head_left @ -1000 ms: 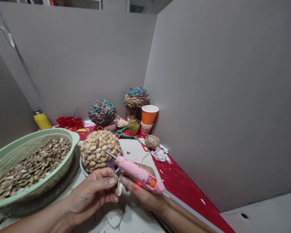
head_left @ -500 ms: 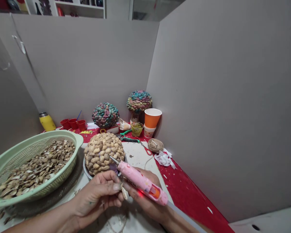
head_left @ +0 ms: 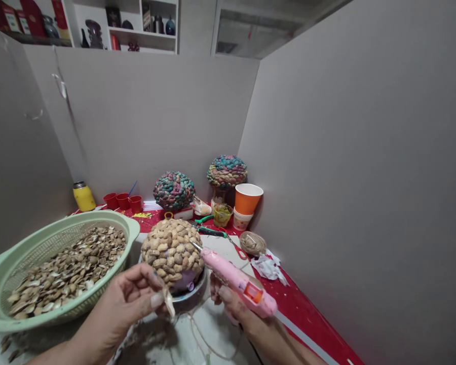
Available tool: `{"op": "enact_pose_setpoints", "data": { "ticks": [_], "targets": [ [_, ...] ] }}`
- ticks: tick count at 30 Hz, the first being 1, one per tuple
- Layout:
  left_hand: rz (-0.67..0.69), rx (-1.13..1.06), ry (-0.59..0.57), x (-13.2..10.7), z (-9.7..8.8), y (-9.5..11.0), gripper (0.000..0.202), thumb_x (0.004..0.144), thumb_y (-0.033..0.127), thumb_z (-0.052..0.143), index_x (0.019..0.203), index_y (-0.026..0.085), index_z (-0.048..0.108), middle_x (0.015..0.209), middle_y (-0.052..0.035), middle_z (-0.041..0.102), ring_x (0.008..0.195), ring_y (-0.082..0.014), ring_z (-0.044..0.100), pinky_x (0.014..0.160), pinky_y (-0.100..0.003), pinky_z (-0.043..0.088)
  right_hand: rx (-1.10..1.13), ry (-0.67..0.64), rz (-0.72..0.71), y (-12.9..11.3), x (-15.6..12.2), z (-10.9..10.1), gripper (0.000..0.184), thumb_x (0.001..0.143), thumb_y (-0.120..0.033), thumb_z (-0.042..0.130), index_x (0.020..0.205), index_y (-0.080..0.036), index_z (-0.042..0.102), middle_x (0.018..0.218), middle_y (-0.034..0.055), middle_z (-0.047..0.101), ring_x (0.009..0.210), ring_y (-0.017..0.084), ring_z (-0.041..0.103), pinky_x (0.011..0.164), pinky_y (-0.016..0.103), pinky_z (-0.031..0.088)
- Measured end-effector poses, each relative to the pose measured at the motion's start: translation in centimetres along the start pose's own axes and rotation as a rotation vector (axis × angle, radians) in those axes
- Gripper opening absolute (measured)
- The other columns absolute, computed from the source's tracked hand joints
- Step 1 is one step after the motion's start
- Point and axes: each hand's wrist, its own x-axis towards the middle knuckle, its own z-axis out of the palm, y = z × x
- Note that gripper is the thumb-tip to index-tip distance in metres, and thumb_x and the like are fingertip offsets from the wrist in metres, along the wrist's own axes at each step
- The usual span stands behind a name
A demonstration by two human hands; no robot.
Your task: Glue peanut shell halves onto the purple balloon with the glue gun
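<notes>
My left hand [head_left: 131,296] pinches a peanut shell [head_left: 168,302] between thumb and fingers, just in front of the ball. My right hand [head_left: 239,304] is wrapped round a pink hot glue gun [head_left: 231,276], its metal nozzle pointing up and left at the ball's right side. The ball [head_left: 173,248] is covered in peanut shells over most of its surface and rests in a bowl [head_left: 190,294]. Low on its front, a bare purple patch [head_left: 184,282] like a balloon shows, with a small knot.
On the left stands a green colander [head_left: 135,230] of shells. Behind are two coloured shell-covered balls [head_left: 174,190] [head_left: 227,171], red cups [head_left: 123,201], a yellow jar [head_left: 84,196], an orange cup [head_left: 248,198], pliers [head_left: 213,231], twine [head_left: 253,244] and crumpled tissue [head_left: 269,267].
My hands have moved apart: the left with the shell to the left, the right with the glue gun to the right. The camera view has tilted up.
</notes>
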Motion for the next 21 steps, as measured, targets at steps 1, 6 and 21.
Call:
{"op": "enact_pose_setpoints", "data": {
  "ticks": [1,6,21],
  "targets": [
    [0.028,0.027,0.031,0.0,-0.6,0.1,0.021,0.075,0.030,0.081,0.082,0.018,0.064,0.073,0.0009,0.067,0.069,-0.0115,0.061,0.067,-0.022,0.049,-0.053,-0.020,-0.063,-0.2,0.2,0.0,0.042,0.089,-0.062,0.056,0.089,-0.022,0.069,0.070,0.0032,0.060,0.065,0.020,0.056,0.062,0.030,0.050],
    [0.072,0.056,0.085,0.4,-2.0,0.0,0.021,0.076,0.029,0.080,0.084,0.019,0.063,0.076,0.0018,0.065,0.070,-0.0120,0.061,0.069,-0.023,0.049,-0.241,-0.198,-0.530,0.8,1.2,0.7,0.045,0.094,-0.062,0.046,0.090,-0.022,0.066,0.066,0.0008,0.052,0.057,0.016,0.050,0.054,0.027,0.041],
    [0.075,0.119,0.099,0.9,-2.2,-0.8,0.020,0.076,0.024,0.080,0.083,0.020,0.062,0.081,0.0015,0.069,0.076,-0.0108,0.064,0.071,-0.017,0.051,-0.306,-0.188,-0.735,3.8,0.7,2.0,0.042,0.098,-0.057,0.042,0.076,-0.022,0.049,0.057,-0.0003,0.051,0.049,0.015,0.048,0.044,0.026,0.033]
  ]
}}
